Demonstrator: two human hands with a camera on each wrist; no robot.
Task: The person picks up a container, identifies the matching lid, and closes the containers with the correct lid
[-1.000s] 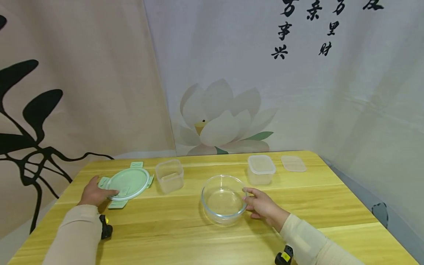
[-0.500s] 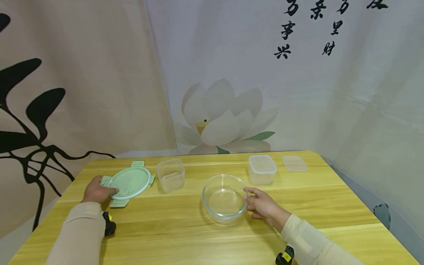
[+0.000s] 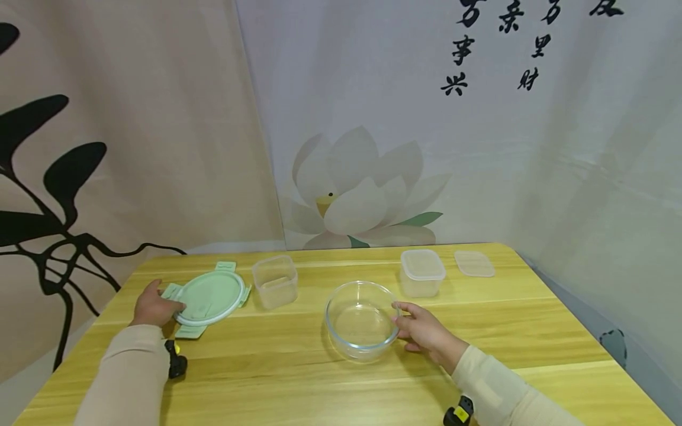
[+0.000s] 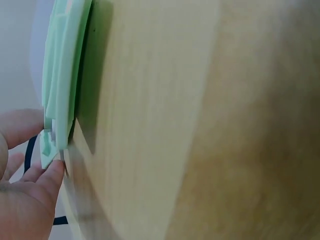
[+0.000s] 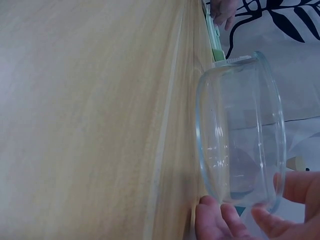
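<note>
A round light-green lid (image 3: pixel 209 296) with side flaps lies at the left of the table. My left hand (image 3: pixel 154 306) is at its left edge, thumb on the upper side. In the left wrist view, the thumb and fingers (image 4: pixel 50 180) pinch the lid's edge around a flap (image 4: pixel 48 150), and a shadow runs along the lid's underside. A clear round glass bowl (image 3: pixel 361 343) stands upright near the middle. My right hand (image 3: pixel 423 331) grips its right side, thumb over the rim and the other fingers against the outer wall, as the right wrist view also shows.
Behind, on the wooden table (image 3: pixel 298 390), stand an uncovered square plastic container (image 3: pixel 274 284) and a similar container with a lid on (image 3: pixel 422 275). A loose translucent square lid (image 3: pixel 474 264) lies at the back right. A printed curtain (image 3: pixel 373 89) hangs behind the table.
The green lid has shifted slightly to the right and turned a little, and the left thumb has drawn back towards its edge. The bowl and right hand stay as they were.
</note>
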